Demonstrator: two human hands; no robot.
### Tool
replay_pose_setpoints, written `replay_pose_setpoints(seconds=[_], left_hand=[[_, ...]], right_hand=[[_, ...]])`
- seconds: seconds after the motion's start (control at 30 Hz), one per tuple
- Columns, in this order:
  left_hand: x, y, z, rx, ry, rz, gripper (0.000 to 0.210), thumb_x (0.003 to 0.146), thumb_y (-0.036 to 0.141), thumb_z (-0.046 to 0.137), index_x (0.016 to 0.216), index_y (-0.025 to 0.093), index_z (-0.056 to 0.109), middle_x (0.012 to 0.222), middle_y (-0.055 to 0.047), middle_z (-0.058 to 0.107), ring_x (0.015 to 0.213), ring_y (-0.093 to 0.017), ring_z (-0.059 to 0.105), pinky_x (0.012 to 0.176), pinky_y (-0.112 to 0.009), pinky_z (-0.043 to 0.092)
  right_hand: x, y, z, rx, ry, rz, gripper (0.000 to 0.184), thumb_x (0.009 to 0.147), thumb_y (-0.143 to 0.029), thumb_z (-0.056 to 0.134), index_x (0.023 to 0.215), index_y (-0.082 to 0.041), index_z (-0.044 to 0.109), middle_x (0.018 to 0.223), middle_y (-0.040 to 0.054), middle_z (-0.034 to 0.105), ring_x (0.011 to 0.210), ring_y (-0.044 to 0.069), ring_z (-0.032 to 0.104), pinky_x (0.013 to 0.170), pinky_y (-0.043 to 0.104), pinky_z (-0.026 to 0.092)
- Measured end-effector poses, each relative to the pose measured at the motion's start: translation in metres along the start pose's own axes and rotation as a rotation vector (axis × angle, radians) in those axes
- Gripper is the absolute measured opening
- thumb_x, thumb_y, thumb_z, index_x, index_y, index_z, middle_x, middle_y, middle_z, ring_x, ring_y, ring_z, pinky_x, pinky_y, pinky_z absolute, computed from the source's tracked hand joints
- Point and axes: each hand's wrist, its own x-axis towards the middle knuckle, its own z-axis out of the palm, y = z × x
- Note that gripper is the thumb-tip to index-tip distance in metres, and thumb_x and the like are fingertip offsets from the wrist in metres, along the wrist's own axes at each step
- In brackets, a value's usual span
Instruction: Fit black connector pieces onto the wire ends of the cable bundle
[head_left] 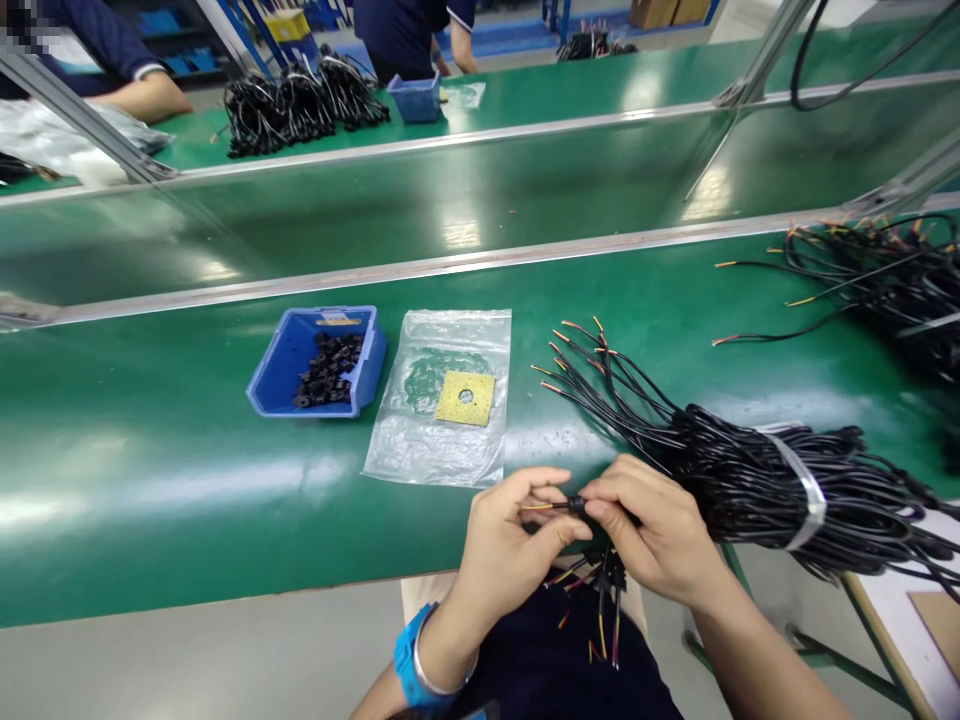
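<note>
My right hand (pixel 651 520) pinches a thin black cable at a small black rubber grommet (pixel 576 504) near the cable's end. A bare yellow wire end (pixel 538 507) points left from it, into the curve of my left hand (pixel 510 545). The left thumb and forefinger stand apart around the wire and grommet; whether its other fingers touch them is unclear. Below my hands, several cable ends with black grommets (pixel 611 570) and coloured wires hang over my lap. A thick bundle of black cables (pixel 739 470), tied with a pale band, lies beside my right hand.
A blue bin (pixel 265 392) holds small black parts. Beside it, a yellow square pad (pixel 454 408) lies on a clear plastic bag (pixel 405 455). More black cables (pixel 900 290) lie at right. Metal rails (pixel 450 265) cross behind; co-workers (pixel 405 35) sit beyond at another green bench.
</note>
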Motion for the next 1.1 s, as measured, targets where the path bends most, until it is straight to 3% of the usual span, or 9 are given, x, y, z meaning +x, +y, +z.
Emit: replay_pose_setpoints(seconds=[0.07,0.17,0.27,0.43,0.63,0.77,0.87,0.97,1.1], left_hand=[[-0.001,-0.002,-0.002,-0.095,0.014,-0.019,0.042,0.066,0.014,0.085,0.105,0.018,0.070,0.086,-0.005,0.077,0.074,-0.018,0.074,0.068,-0.025,0.061],[-0.003,-0.005,-0.002,-0.112,0.023,0.025,0.031,0.071,0.013,0.081,0.100,0.017,0.069,0.090,-0.006,0.078,0.082,-0.020,0.075,0.075,-0.027,0.061],[-0.006,-0.007,0.001,-0.032,0.041,0.069,0.022,0.076,0.012,0.077,0.095,0.018,0.069,0.081,-0.004,0.078,0.076,-0.019,0.076,0.073,-0.026,0.062],[-0.008,-0.009,0.005,0.002,0.015,0.122,0.027,0.083,0.010,0.069,0.107,0.021,0.064,0.082,-0.001,0.077,0.066,-0.015,0.076,0.070,-0.025,0.063],[-0.004,-0.008,0.002,-0.179,-0.028,-0.002,0.061,0.068,0.007,0.081,0.120,0.024,0.055,0.095,0.000,0.074,0.077,-0.014,0.075,0.075,-0.024,0.062],[-0.005,-0.008,0.000,-0.198,-0.037,-0.040,0.054,0.074,0.006,0.075,0.120,0.023,0.053,0.099,-0.002,0.072,0.079,-0.012,0.072,0.076,-0.023,0.060],[-0.007,-0.008,-0.003,-0.154,-0.094,-0.004,0.049,0.076,0.007,0.072,0.119,0.023,0.054,0.102,-0.004,0.071,0.085,-0.015,0.072,0.080,-0.026,0.059],[-0.009,-0.007,-0.008,-0.055,-0.207,0.109,0.045,0.076,0.015,0.075,0.118,0.023,0.058,0.109,-0.006,0.069,0.098,-0.022,0.069,0.089,-0.034,0.056],[-0.008,-0.004,-0.012,-0.014,-0.281,0.178,0.041,0.087,0.032,0.067,0.125,0.022,0.056,0.120,-0.010,0.064,0.110,-0.027,0.064,0.097,-0.039,0.053]], right_hand=[[0.000,-0.001,0.000,-0.009,-0.003,-0.005,0.013,0.092,-0.014,0.053,0.088,-0.019,0.064,0.068,0.0007,0.059,0.062,0.014,0.054,0.057,0.027,0.045],[-0.001,0.000,-0.001,-0.020,-0.012,-0.027,0.012,0.092,-0.013,0.054,0.089,-0.018,0.064,0.067,0.0001,0.058,0.060,0.013,0.053,0.055,0.026,0.044],[-0.002,0.001,-0.001,-0.011,-0.036,-0.048,0.012,0.092,-0.012,0.054,0.089,-0.018,0.064,0.065,-0.0005,0.057,0.059,0.012,0.051,0.054,0.026,0.042],[-0.003,0.002,-0.002,0.024,-0.067,-0.052,0.013,0.092,-0.011,0.054,0.086,-0.018,0.064,0.064,-0.0011,0.057,0.058,0.012,0.050,0.054,0.025,0.041],[-0.002,-0.002,-0.002,0.020,-0.018,-0.013,0.011,0.091,-0.011,0.055,0.088,-0.018,0.063,0.067,-0.0006,0.058,0.061,0.012,0.054,0.055,0.025,0.044],[-0.003,-0.001,-0.002,0.016,-0.031,0.001,0.011,0.092,-0.012,0.054,0.090,-0.019,0.062,0.069,-0.0002,0.059,0.062,0.013,0.055,0.056,0.025,0.044],[-0.005,0.000,-0.003,0.011,-0.052,0.008,0.010,0.094,-0.014,0.053,0.090,-0.019,0.062,0.069,-0.0002,0.057,0.063,0.012,0.054,0.056,0.025,0.043],[-0.005,-0.004,-0.005,-0.053,-0.159,-0.002,0.014,0.095,-0.017,0.050,0.085,-0.018,0.059,0.069,0.0003,0.057,0.064,0.014,0.053,0.059,0.026,0.043],[-0.005,-0.019,-0.009,-0.356,-0.277,0.010,0.017,0.093,-0.016,0.044,0.094,-0.017,0.061,0.091,0.0092,0.065,0.083,0.021,0.060,0.072,0.035,0.051]])
